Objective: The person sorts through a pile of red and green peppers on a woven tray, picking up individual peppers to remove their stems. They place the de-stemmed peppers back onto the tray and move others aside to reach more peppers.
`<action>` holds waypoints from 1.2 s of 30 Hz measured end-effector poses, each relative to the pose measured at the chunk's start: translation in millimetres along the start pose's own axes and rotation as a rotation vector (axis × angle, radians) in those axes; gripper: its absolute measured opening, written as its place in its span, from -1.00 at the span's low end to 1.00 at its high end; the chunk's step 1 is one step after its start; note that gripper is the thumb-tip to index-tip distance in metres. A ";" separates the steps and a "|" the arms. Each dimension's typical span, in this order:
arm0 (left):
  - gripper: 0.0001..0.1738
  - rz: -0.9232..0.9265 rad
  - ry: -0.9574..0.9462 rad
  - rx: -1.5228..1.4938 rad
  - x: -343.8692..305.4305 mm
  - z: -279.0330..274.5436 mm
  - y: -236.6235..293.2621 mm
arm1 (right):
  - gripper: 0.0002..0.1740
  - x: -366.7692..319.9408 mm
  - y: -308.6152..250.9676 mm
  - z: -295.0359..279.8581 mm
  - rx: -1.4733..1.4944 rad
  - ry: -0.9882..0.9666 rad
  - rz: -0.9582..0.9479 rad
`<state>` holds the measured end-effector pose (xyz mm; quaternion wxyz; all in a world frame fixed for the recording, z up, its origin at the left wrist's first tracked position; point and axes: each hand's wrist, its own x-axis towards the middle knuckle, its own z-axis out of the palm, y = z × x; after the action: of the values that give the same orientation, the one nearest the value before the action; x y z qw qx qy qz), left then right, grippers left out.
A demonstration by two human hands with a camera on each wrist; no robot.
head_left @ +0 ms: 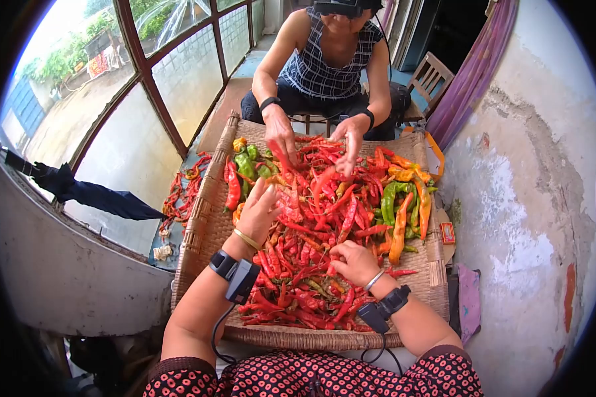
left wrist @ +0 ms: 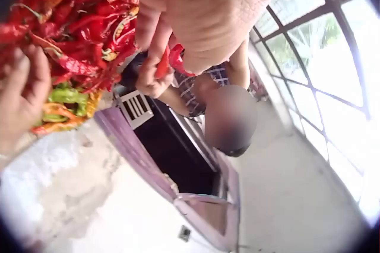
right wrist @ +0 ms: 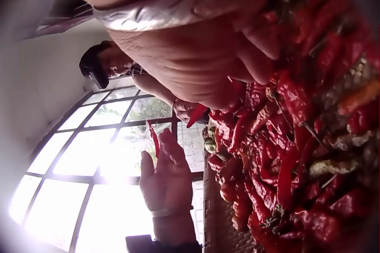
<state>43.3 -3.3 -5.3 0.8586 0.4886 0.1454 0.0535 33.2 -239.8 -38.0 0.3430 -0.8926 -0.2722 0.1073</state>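
My left hand (head_left: 255, 212) is raised over the left part of a heap of red chili peppers (head_left: 304, 255). In the right wrist view, its thumb and fingers hold a slim red chili pepper (right wrist: 154, 139) upright. Lower on the heap, my right hand (head_left: 355, 263) has bent fingers, with the fingertips right at the red chilies; whether they pinch one I cannot tell. In the left wrist view, the right hand (left wrist: 24, 96) reaches to the pile beside a wrinkled chili (left wrist: 80, 65). The peppers lie on a woven tray (head_left: 202, 218).
Opposite, a person (head_left: 331, 73) works in the heap with both hands. Green peppers (head_left: 246, 162) lie at the tray's far left; green and orange peppers (head_left: 398, 225) at its right. More red peppers (head_left: 182, 192) lie outside the tray. A folded umbrella (head_left: 106, 196) leans at left; a wall (head_left: 516, 198) stands right.
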 end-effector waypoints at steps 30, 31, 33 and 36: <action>-0.73 -0.319 -0.867 1.012 -33.7 21.7 -21.4 | -0.78 1.4 -17.1 -16.3 0.379 0.092 0.059; -0.75 -0.181 -0.892 1.107 -29.5 21.3 -11.2 | -0.76 2.7 -17.9 -18.3 0.432 0.116 0.129; -0.74 -0.256 -0.586 0.929 -21.7 17.8 4.1 | -0.73 4.8 -8.8 -15.4 0.387 0.143 0.116; -0.59 0.047 -0.173 0.340 -9.8 8.1 -8.3 | -0.70 5.2 -2.1 -10.3 0.182 0.109 0.065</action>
<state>36.0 -16.6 -6.6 0.7714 0.6328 0.0665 0.0058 40.5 -241.3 -29.0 0.4333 -0.8707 -0.2132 0.0937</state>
